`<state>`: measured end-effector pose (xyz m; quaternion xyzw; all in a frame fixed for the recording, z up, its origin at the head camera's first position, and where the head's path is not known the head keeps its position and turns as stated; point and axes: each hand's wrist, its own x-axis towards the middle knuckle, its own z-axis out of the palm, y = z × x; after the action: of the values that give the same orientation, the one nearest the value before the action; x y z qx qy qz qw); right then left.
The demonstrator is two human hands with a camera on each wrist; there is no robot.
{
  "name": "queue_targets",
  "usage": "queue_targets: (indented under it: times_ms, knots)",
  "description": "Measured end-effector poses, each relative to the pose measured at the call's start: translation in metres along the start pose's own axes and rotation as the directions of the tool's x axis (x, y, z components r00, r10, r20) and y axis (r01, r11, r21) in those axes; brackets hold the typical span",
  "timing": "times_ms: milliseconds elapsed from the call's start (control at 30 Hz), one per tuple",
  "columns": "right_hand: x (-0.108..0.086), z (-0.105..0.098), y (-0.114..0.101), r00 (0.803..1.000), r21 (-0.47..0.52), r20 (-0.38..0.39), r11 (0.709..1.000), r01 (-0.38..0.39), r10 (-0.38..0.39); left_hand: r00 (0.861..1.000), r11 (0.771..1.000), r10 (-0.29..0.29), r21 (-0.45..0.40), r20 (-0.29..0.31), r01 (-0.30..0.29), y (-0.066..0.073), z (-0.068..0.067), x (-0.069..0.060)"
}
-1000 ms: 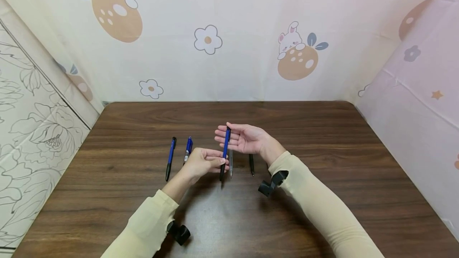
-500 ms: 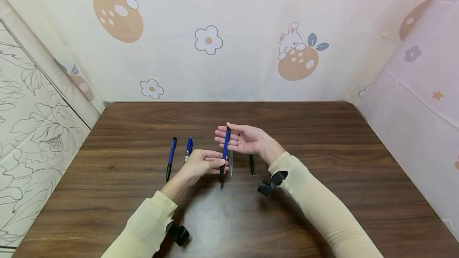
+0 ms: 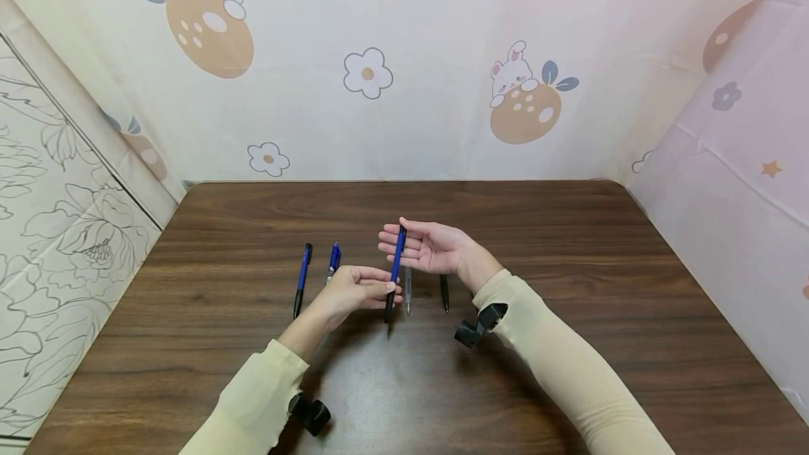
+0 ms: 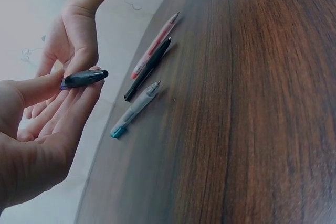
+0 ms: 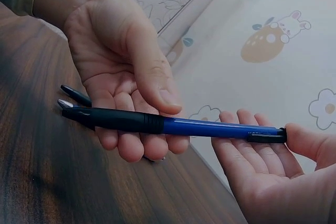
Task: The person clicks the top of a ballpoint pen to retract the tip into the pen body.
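Blue in the barrel and black at the grip, a click pen (image 5: 210, 128) is held above the table between the person's two hands. The left hand (image 3: 349, 292) pinches it by the black grip, between thumb and fingers, with its tip pointing toward the person. The right hand (image 3: 436, 248) has its fingers spread out straight behind the clip half, palm showing, and its thumb touches the button end; how firmly it presses is hard to judge.

On the brown wood-grain table (image 3: 569, 371), a second blue-and-black pen (image 3: 303, 276) lies to the left of the left hand. Just beside it is a blue-capped pen (image 3: 334, 257), its lower part hidden by that hand. A clear pen (image 4: 135, 111) with a teal end, a black pen (image 4: 148, 70) and a pinkish pen (image 4: 156, 44) lie side by side near the hands. Both forearms wear pale sleeves (image 3: 562, 357), and a rabbit-patterned cloth (image 3: 430, 12) hangs behind the table.
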<state>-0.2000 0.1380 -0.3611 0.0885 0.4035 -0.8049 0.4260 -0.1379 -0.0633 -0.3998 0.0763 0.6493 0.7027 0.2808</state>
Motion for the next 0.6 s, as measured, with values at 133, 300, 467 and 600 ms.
queue_targets:
  times_ms: [133,300,467,600]
  knots:
    - [0.001,0.000,0.001,1.000,0.001,-0.009,1.000,0.000,0.000,1.000,1.000,0.002,0.025,0.002,-0.002,0.002,0.000,-0.002]
    - [0.001,-0.001,0.002,1.000,0.003,-0.013,1.000,0.002,-0.002,0.998,0.991,0.004,0.133,-0.056,0.003,0.005,0.003,-0.004]
    - [0.002,0.000,0.003,1.000,0.001,-0.021,1.000,0.003,-0.003,0.992,0.977,0.041,0.212,-0.117,-0.016,0.005,0.009,-0.003]
    - [0.001,0.002,0.004,1.000,-0.011,-0.026,1.000,0.001,-0.002,0.981,0.958,0.079,0.287,-0.177,-0.025,0.005,0.014,-0.003]
